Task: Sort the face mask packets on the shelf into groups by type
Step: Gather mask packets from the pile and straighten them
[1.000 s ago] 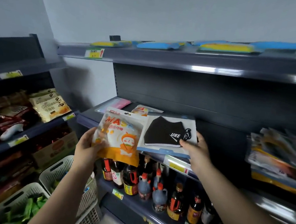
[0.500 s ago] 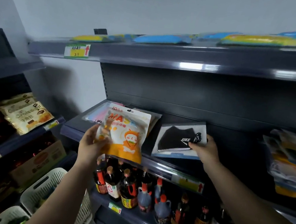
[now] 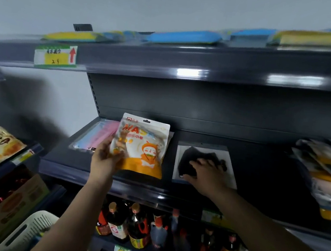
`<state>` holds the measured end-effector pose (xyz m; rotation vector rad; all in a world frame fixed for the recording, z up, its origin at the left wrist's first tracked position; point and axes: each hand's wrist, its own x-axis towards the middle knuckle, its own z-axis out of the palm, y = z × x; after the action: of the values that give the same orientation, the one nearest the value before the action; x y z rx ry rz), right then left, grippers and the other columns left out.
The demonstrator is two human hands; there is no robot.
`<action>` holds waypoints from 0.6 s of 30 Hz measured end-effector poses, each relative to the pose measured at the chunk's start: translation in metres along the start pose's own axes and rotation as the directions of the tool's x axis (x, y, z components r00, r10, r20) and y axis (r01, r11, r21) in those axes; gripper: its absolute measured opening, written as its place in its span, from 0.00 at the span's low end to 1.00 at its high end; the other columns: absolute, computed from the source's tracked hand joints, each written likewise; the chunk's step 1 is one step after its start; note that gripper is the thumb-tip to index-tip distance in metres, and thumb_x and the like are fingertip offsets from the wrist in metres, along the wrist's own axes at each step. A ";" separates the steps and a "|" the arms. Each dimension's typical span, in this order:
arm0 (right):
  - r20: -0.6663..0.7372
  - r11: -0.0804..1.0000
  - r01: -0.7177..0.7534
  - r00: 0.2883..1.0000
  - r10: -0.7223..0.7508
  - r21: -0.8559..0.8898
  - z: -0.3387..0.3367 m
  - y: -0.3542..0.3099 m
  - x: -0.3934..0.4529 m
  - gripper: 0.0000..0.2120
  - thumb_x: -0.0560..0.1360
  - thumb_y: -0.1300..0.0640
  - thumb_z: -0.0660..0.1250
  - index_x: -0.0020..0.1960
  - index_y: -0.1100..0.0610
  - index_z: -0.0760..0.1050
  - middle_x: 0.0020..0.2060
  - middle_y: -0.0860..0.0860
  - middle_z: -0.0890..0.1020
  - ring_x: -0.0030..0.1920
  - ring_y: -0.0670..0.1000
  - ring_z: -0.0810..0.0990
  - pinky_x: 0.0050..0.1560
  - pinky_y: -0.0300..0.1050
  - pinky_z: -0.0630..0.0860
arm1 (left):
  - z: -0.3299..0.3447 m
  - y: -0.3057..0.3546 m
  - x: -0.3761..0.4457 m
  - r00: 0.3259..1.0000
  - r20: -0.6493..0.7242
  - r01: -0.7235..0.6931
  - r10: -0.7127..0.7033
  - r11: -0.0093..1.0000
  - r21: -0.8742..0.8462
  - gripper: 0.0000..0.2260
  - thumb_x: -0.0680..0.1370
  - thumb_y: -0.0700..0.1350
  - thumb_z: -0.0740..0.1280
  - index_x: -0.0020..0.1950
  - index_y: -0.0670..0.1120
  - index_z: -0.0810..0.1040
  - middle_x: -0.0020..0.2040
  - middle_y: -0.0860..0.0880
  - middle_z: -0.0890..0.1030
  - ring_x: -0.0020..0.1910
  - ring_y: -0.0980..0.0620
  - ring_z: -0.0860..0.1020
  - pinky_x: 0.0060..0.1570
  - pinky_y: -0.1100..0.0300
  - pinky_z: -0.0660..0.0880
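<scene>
From the head view: we've got the black mask packet (image 3: 204,163) down flat on the shelf (image 3: 99,169) now, where half a second back it was tilted up off the deck in the right hand (image 3: 206,174). That hand lies palm-down on it, fingers spread and pressing; no pinch on the packet that we can see. So the black one has its own spot, right of centre, and that looks like one group started.

Our left hand (image 3: 105,157) is clamped on the orange packet (image 3: 141,146) by its lower left corner, holding it upright in front of the shelf. It has drifted left, away from the black one, so the two no longer overlap. Behind it lies a pink-and-blue packet (image 3: 96,137) at the shelf's left end, and there may be another packet under the orange one, though it's mostly hidden.

The deck is dark metal, bare between the black packet and a blurred pile (image 3: 321,176) at the far right. Above, blue and yellow packs (image 3: 185,38) line the top shelf; below, bottles (image 3: 122,224); a basket (image 3: 27,231) sits lower left.
</scene>
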<state>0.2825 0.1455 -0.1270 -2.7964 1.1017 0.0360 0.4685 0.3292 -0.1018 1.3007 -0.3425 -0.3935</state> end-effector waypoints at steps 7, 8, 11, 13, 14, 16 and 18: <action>-0.156 0.913 -0.016 0.984 0.087 0.407 -0.015 -0.027 0.019 0.26 0.79 0.44 0.58 0.74 0.52 0.62 0.71 0.54 0.69 0.70 0.55 0.67 0.65 0.45 0.65 | 0.005 0.000 0.037 0.994 0.092 0.064 -0.062 0.998 -0.022 0.17 0.74 0.27 0.62 0.56 0.45 0.74 0.56 0.42 0.78 0.56 0.42 0.76 0.56 0.44 0.74; -0.144 0.817 0.011 0.986 0.089 0.577 -0.018 -0.039 0.021 0.26 0.78 0.46 0.60 0.74 0.53 0.62 0.69 0.54 0.71 0.67 0.54 0.71 0.63 0.43 0.67 | 0.006 0.002 0.042 0.992 0.104 0.074 -0.071 0.997 -0.024 0.17 0.74 0.27 0.62 0.56 0.45 0.74 0.57 0.42 0.77 0.56 0.42 0.76 0.56 0.45 0.74; -0.054 0.549 0.026 0.998 0.035 0.836 -0.021 -0.075 0.026 0.33 0.74 0.52 0.69 0.74 0.54 0.59 0.65 0.50 0.73 0.61 0.49 0.73 0.59 0.42 0.69 | 0.012 0.006 0.055 0.988 0.121 0.096 -0.093 0.995 -0.013 0.18 0.75 0.28 0.63 0.62 0.43 0.73 0.58 0.41 0.78 0.56 0.43 0.76 0.51 0.50 0.76; -0.081 0.505 0.050 0.996 0.040 0.862 -0.019 -0.091 0.034 0.37 0.71 0.57 0.73 0.74 0.55 0.59 0.67 0.53 0.72 0.65 0.53 0.72 0.63 0.47 0.71 | 0.014 0.009 0.066 0.986 0.131 0.097 -0.101 0.995 0.036 0.19 0.75 0.29 0.64 0.64 0.42 0.73 0.59 0.41 0.78 0.57 0.42 0.77 0.54 0.46 0.76; -0.092 0.500 0.049 0.994 0.062 0.864 -0.019 -0.097 0.038 0.38 0.70 0.59 0.73 0.74 0.55 0.59 0.68 0.54 0.71 0.67 0.54 0.71 0.64 0.48 0.71 | 0.015 0.010 0.073 0.982 0.157 0.091 -0.101 0.994 0.065 0.18 0.74 0.30 0.65 0.63 0.42 0.73 0.60 0.40 0.79 0.58 0.40 0.77 0.56 0.43 0.76; -0.110 0.514 0.040 0.988 0.107 0.857 -0.020 -0.103 0.048 0.37 0.70 0.61 0.73 0.74 0.57 0.59 0.69 0.53 0.70 0.68 0.54 0.71 0.63 0.44 0.70 | 0.014 0.014 0.085 0.965 0.240 0.082 -0.107 0.991 0.109 0.16 0.74 0.30 0.66 0.60 0.43 0.74 0.57 0.40 0.80 0.55 0.39 0.79 0.52 0.42 0.77; -0.145 0.532 0.044 0.978 0.149 0.845 -0.024 -0.106 0.058 0.34 0.72 0.61 0.72 0.73 0.57 0.61 0.69 0.53 0.70 0.67 0.54 0.71 0.61 0.41 0.68 | 0.014 0.019 0.098 0.935 0.332 0.082 -0.128 0.986 0.148 0.16 0.73 0.29 0.66 0.57 0.44 0.74 0.51 0.42 0.80 0.47 0.42 0.80 0.42 0.49 0.79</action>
<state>0.3965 0.1801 -0.0947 -1.8733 0.8787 -0.6296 0.5502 0.2757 -0.0777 1.3841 -0.6003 -0.7011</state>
